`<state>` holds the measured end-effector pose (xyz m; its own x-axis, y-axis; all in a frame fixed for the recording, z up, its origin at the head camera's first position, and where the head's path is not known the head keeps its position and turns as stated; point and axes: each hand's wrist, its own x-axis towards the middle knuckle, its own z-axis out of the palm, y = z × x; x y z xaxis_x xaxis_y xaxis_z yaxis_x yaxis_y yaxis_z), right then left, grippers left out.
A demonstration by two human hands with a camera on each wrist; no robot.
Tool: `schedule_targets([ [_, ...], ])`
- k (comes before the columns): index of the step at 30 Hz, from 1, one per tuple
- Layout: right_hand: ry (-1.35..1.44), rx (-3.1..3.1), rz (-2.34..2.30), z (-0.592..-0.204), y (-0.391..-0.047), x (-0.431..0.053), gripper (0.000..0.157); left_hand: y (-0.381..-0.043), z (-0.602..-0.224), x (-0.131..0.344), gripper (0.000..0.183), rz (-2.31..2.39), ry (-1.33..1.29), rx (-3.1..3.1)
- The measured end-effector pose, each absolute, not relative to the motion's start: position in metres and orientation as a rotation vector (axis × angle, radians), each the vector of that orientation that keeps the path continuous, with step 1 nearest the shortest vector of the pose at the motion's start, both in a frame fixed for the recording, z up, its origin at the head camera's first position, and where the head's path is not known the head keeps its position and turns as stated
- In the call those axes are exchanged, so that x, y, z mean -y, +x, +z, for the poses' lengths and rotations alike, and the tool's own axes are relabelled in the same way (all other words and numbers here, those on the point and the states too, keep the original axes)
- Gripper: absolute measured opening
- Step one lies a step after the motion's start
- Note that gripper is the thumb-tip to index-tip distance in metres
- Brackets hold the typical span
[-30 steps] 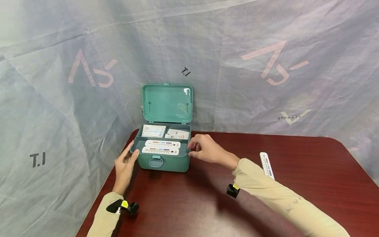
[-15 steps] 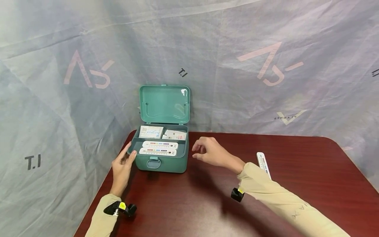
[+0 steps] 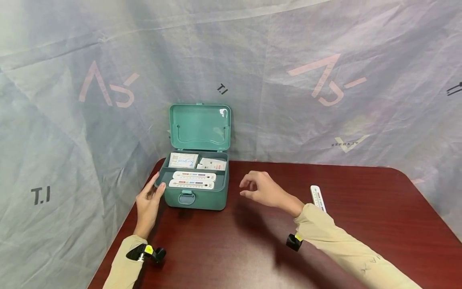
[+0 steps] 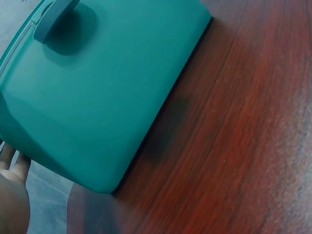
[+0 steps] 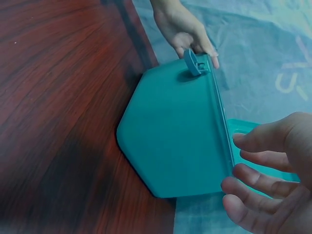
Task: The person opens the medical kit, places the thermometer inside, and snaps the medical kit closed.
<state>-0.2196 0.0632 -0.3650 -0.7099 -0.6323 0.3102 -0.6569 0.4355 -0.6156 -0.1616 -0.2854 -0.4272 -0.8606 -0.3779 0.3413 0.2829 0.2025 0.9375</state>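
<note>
In the head view a green first-aid box [image 3: 196, 200] stands with its lid [image 3: 200, 126] raised. Two white thermometers [image 3: 193, 176] lie side by side in its front compartment. My left hand [image 3: 147, 208] rests against the box's front left corner, thumb at the rim and fingers fairly straight along the side. My right hand [image 3: 265, 190] hovers right of the box, fingers loosely bent and holding nothing. In the right wrist view the fingers of my right hand [image 5: 273, 175] overlap the box rim.
The box's back compartments hold a packet printed "Surgical" [image 3: 183, 160] and a smaller white sachet [image 3: 212, 164]. Another thermometer [image 3: 317, 198] lies on the red-brown table [image 3: 379, 208], partly behind my right sleeve. A grey cloth [image 3: 260, 100] hangs behind.
My right hand has moved away from the box's right rim, to the right and slightly toward me. My left hand has stayed at the corner. Both thermometers lie as before.
</note>
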Motion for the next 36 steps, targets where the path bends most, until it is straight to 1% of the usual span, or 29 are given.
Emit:
schedule_targets([
  [18, 1.128, 2.635, 1.183, -0.377, -0.212, -0.086, 0.009, -0.159, -0.428, 0.287, 0.047, -1.654, 0.064, 1.979],
  [28, 1.039, 2.620, 1.221, -0.382, -0.207, -0.101, 0.011, -0.161, -0.428, 0.284, 0.047, -1.654, 0.070, 1.979],
  [36, 0.989, 2.615, 1.247, -0.392, -0.201, -0.113, 0.009, -0.159, -0.428, 0.284, 0.047, -1.687, 0.073, 1.964],
])
